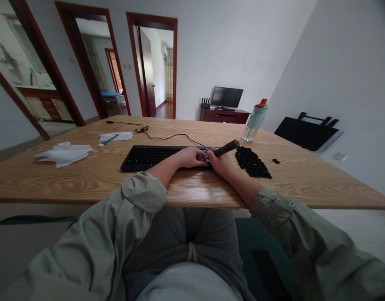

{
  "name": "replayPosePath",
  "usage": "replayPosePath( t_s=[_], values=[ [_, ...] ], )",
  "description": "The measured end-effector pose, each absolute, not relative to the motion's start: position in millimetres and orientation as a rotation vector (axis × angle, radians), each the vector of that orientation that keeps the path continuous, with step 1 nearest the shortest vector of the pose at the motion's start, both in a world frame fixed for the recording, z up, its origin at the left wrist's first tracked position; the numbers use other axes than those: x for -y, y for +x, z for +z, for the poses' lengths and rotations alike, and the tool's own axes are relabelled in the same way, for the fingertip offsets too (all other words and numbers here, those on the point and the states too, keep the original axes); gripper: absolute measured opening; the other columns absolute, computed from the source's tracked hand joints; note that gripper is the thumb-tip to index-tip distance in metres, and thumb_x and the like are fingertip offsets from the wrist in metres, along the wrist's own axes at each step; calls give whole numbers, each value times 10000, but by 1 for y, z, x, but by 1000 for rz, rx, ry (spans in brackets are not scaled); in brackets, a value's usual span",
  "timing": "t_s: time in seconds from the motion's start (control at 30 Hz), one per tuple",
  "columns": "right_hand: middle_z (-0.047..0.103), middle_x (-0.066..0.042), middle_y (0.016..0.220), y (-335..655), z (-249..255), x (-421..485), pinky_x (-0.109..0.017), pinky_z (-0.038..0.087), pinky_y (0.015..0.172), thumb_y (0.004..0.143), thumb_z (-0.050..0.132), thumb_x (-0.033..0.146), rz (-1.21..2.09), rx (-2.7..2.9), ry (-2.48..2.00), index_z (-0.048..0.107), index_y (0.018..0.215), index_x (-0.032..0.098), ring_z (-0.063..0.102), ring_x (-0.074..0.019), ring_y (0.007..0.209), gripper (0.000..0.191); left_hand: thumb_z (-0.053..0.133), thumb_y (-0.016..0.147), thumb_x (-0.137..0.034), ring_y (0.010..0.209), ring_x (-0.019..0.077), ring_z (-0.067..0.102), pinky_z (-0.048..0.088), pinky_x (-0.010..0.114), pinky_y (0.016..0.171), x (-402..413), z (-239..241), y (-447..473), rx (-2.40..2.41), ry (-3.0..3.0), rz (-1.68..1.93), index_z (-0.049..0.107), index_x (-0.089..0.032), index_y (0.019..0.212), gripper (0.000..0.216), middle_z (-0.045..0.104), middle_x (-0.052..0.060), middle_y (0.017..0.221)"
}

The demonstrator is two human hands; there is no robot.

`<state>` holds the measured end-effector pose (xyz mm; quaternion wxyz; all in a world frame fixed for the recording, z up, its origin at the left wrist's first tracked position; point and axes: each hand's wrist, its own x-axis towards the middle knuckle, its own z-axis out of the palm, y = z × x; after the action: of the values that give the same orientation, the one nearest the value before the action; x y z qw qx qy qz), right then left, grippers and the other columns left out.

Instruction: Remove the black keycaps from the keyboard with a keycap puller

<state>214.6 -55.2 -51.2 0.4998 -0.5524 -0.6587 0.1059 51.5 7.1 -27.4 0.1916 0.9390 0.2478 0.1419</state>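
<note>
A black keyboard [148, 158] lies in front of me on the wooden table, its right end partly covered by my hands. My left hand [192, 158] rests over that end with fingers curled together; whatever they pinch, if anything, is hidden. Gripped in my right hand [222, 163] is a thick black pen-shaped tool [227, 148], tilted with its upper end to the right. Its lower tip is hidden at the keyboard by my fingers. Just right of this hand lies a patch of loose black keycaps [252, 162], with a few small black pieces [275, 161] apart from it.
The keyboard's cable [167, 137] runs back across the table [192, 188]. White tissues [65, 154] lie on the left, and a blue-handled brush-like item [110, 140] rests on another tissue. A water bottle [254, 121] with a red lid stands behind the keycaps.
</note>
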Motion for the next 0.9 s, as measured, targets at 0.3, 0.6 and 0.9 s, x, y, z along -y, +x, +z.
replayPosePath(
  t_s=[0.3, 0.6, 0.9],
  values=[
    [453, 27, 532, 225, -47, 49, -274, 335, 533, 734, 461, 316, 358, 1552, -1413, 462, 547, 223, 441, -145, 566, 209, 658, 691, -303, 664, 123, 540, 388, 226, 596, -11, -20, 48, -731, 2609, 302, 697, -166, 1061, 397, 634, -1, 777],
    [562, 7, 592, 221, -46, 40, -268, 370, 570, 779, 479, 333, 389, 1724, -1441, 561, 596, 203, 503, -144, 596, 239, 665, 703, -346, 647, 126, 536, 381, 240, 581, -16, -21, 45, -708, 2567, 307, 708, -157, 969, 329, 619, -2, 738],
    [580, 6, 596, 214, -53, 47, -268, 395, 570, 783, 467, 325, 293, 1733, -1337, 574, 613, 202, 514, -144, 586, 235, 659, 721, -370, 620, 117, 486, 348, 244, 584, -12, -31, 50, -641, 2543, 452, 686, -154, 819, 238, 564, -22, 661]
  ],
)
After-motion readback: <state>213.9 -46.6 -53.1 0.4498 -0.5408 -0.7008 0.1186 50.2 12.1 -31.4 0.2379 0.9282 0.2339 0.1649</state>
